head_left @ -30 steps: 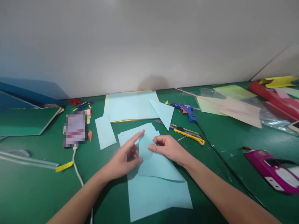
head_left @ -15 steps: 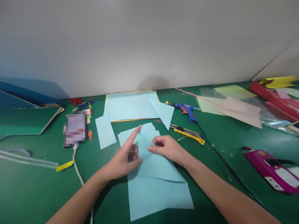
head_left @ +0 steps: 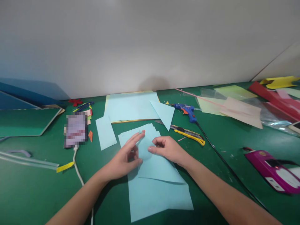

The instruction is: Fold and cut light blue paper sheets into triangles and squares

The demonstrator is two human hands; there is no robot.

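In front of me lie light blue paper sheets (head_left: 159,200), overlapping one another. On top is a folded or bent light blue sheet (head_left: 152,168), its lower edge slightly raised. My left hand (head_left: 127,157) is at this sheet's left edge, with index finger stretched out and thumb apart from it, both touching the paper. A small corner of paper sticks up by the index fingertip. My right hand (head_left: 168,150) holds the top sheet at its right side, thumb and index finger pinched together. The other fingers of the right hand are curled and partly hidden.
Behind the sheets lie a blue paper stack (head_left: 133,106), a paper triangle (head_left: 165,114) and a paper strip (head_left: 106,132). A yellow box cutter (head_left: 187,132) and blue glue gun (head_left: 187,111) are to the right, with a magenta power box (head_left: 272,172) farther out. A blurred-out device (head_left: 76,129) sits left.
My left index finger has bent a little and its tip has shifted slightly right and down, the fingers coming closer together. The right hand stays almost still on the sheet.
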